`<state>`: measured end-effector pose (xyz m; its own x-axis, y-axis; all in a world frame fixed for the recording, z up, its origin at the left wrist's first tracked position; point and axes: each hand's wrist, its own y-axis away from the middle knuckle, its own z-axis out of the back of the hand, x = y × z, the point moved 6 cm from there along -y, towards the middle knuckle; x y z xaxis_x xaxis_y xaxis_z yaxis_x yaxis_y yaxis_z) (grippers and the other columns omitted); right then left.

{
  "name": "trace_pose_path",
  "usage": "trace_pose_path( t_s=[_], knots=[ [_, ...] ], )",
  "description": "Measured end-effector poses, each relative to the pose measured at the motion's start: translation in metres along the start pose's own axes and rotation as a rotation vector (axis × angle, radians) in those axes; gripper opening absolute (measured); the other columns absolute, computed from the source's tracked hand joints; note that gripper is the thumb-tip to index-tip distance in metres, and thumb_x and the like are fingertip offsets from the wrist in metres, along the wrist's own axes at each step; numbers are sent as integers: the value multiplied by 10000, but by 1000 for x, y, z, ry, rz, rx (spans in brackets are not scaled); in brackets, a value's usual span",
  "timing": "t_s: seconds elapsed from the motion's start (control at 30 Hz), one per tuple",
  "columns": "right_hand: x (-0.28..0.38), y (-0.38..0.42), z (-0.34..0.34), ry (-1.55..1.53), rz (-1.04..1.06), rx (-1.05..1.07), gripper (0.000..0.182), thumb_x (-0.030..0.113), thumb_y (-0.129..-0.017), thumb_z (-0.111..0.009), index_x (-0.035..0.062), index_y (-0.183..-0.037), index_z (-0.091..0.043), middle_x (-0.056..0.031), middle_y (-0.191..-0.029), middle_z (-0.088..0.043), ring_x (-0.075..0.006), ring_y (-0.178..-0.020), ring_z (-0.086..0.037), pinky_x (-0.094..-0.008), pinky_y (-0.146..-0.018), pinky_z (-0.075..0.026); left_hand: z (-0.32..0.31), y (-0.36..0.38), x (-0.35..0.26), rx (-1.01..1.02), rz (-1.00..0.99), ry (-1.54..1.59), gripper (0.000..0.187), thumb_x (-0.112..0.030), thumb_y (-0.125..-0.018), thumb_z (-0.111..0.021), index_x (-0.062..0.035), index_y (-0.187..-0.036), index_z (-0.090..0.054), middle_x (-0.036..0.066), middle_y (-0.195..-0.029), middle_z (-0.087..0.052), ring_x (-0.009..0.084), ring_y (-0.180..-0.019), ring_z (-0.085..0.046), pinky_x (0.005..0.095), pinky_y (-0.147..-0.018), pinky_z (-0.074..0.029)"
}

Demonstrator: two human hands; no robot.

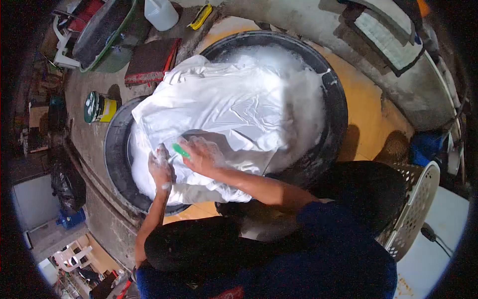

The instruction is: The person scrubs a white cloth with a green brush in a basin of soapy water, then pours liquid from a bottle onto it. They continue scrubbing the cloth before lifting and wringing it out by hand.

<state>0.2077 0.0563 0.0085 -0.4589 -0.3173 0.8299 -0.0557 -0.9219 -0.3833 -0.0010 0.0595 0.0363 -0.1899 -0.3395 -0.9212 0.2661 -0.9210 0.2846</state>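
Note:
A wet white cloth (pixel 214 99) lies spread over two black tubs, the larger tub (pixel 340 99) at the right holding suds and the smaller tub (pixel 113 149) at the left. Foam covers parts of both my hands. My right hand (pixel 201 155) is closed around a green object (pixel 180 150), perhaps a brush or soap bar, held against the cloth. Just left of it, my left hand (pixel 160 169) grips the cloth near its left edge.
At the upper left are a green basin (pixel 112 50), a white jug (pixel 162 15), a yellow brush (pixel 200 17) and a dark red folded mat (pixel 152 61). A small yellow-labelled bucket (pixel 107 108) stands beside the smaller tub. A perforated white basket (pixel 416 209) is at the right.

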Motion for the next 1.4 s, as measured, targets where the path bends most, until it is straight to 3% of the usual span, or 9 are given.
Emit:
trace_pose_path(
  t_s=[0.17, 0.4, 0.67, 0.77, 0.83, 0.9, 1.0, 1.17, 1.4],
  knots=[
    [-208, 23, 95, 117, -725, -115, 302, 127, -714, -607, 90, -1011, -566, -125, -880, -596, -256, -775, -583, -391, -651, -458, -2, -3, 5, 11, -33, 61, 165, -216, -892, -532, -71, -868, -457, -30, -666, -476, 24, -519, -422, 176, -412, -314],
    [26, -19, -25, 128, -98, 85, 427, 137, -645, -642, 96, -1062, -560, -127, -949, -592, -301, -817, -580, -428, -712, -451, 7, -12, 27, 48, -67, 154, 158, -185, -874, -544, -54, -903, -460, -31, -687, -484, 33, -540, -439, 172, -442, -341],
    [-251, -10, 115, 379, -170, -121, 433, 180, -686, -646, 80, -1075, -483, -185, -792, -601, -357, -730, -587, -430, -647, -465, 15, -31, 46, 109, -390, -325, 195, -197, -858, -532, -61, -983, -468, 20, -738, -510, 88, -558, -483, 211, -472, -391],
    [-245, -34, 111, 438, -200, 241, 453, 226, -668, -659, 80, -1069, -509, -191, -820, -603, -352, -794, -585, -423, -711, -467, 13, -22, -1, 153, -84, -270, 337, -170, -795, -578, 1, -1052, -444, 160, -899, -542, 322, -798, -533, 364, -714, -444],
    [-193, -59, 109, 565, -288, 507, 470, 281, -652, -679, 95, -1060, -538, -198, -957, -578, -354, -939, -540, -427, -802, -436, 6, -21, -53, -4, -368, -777, 404, -157, -754, -608, 23, -1068, -428, 199, -945, -531, 392, -888, -501, 405, -804, -420],
    [-143, -68, 104, 721, -159, 407, 472, 293, -656, -684, 107, -1065, -541, -200, -1026, -556, -361, -996, -510, -436, -826, -419, -10, -15, -106, 42, -916, -896, 424, -142, -715, -638, 19, -1057, -445, 190, -950, -526, 359, -896, -503, 381, -801, -420],
    [-136, -59, 85, 491, -182, 394, 470, 352, -687, -683, 100, -1056, -540, -199, -1059, -529, -372, -1014, -486, -453, -827, -406, -11, -46, -107, 277, -569, -877, 302, -101, -717, -589, 6, -984, -495, 195, -962, -502, 358, -912, -489, 412, -778, -426],
    [-181, -20, 59, 411, -138, 379, 256, 258, -748, -651, 51, -860, -551, -150, -861, -595, -349, -852, -554, -432, -744, -432, -35, -29, -102, 43, -1099, -1312, 311, -46, -748, -484, -53, -1058, -512, 175, -1078, -497, 330, -977, -488, 438, -828, -419],
    [-144, 23, 75, 151, -225, 395, 211, 214, -825, -458, 51, -770, -581, -157, -770, -608, -358, -749, -578, -437, -682, -453, -81, -36, -86, 197, -909, -1449, 168, -99, -778, -495, -53, -922, -567, 117, -978, -571, 291, -997, -505, 447, -809, -426]
  ],
)
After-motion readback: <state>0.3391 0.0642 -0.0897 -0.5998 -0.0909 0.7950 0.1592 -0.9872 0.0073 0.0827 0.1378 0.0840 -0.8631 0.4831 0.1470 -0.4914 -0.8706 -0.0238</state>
